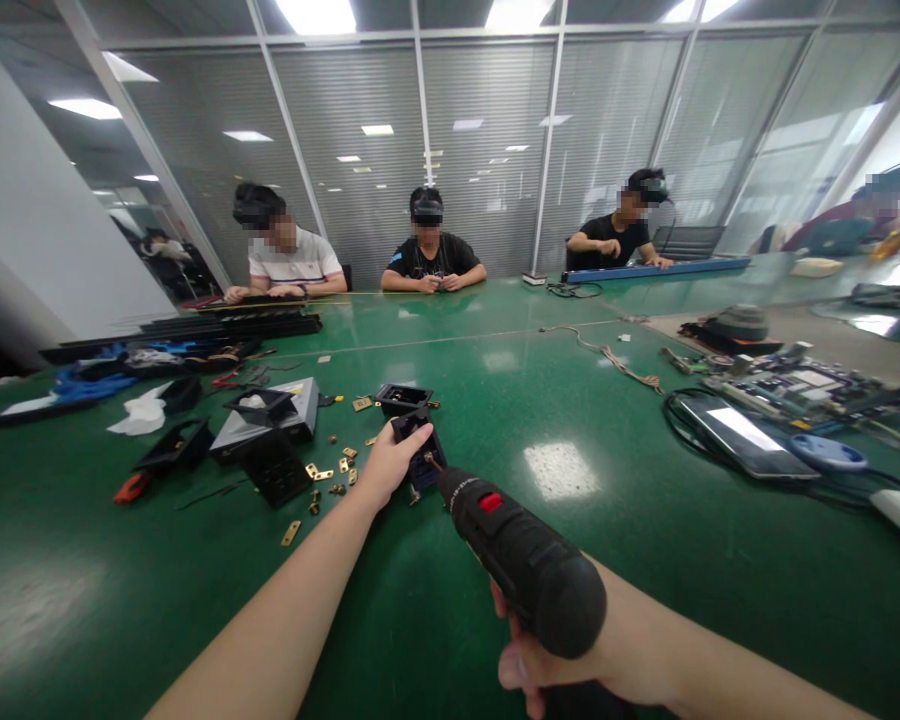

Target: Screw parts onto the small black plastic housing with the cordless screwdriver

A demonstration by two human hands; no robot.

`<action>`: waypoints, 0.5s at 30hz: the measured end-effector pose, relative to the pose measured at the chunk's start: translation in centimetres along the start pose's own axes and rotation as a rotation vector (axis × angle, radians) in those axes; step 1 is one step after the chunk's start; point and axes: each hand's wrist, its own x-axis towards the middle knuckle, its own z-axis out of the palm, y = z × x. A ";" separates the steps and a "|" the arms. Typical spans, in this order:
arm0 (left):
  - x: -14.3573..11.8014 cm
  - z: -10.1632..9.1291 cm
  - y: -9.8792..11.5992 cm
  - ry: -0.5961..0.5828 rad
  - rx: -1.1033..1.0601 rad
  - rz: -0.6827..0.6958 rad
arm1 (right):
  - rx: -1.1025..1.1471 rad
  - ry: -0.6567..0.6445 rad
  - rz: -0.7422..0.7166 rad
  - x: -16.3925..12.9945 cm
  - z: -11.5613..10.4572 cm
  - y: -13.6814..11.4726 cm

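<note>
Left hand (387, 462) grip pinching small black box (421, 447), right hand (562, 655) wrapped round electric screwdriver (521, 555), fingers mostly hidden.

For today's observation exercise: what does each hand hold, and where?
Left hand grips small black box by its top; right hand holds black electric screwdriver by its rear handle.

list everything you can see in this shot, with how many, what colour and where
Electric screwdriver: one, black with red switch, in right hand, tip at the small part.
Small part: one, black, under left hand.
Open boxes: several, black, left of centre.
Brass plates: many, gold, scattered near the boxes.
Circuit boards: a few, right.
Table: one, green.
People: four, far side.
Left hand: gripping the part.
Right hand: around the screwdriver.
</note>
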 end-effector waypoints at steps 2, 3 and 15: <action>0.0 0.0 0.0 -0.002 0.001 -0.002 | -0.004 -0.003 -0.001 0.0 0.0 0.0; 0.0 0.0 0.0 -0.001 0.003 -0.001 | -0.008 -0.005 -0.001 0.1 -0.1 0.1; 0.0 -0.1 0.0 0.001 -0.001 -0.010 | -0.067 0.011 -0.014 -0.1 -0.4 0.4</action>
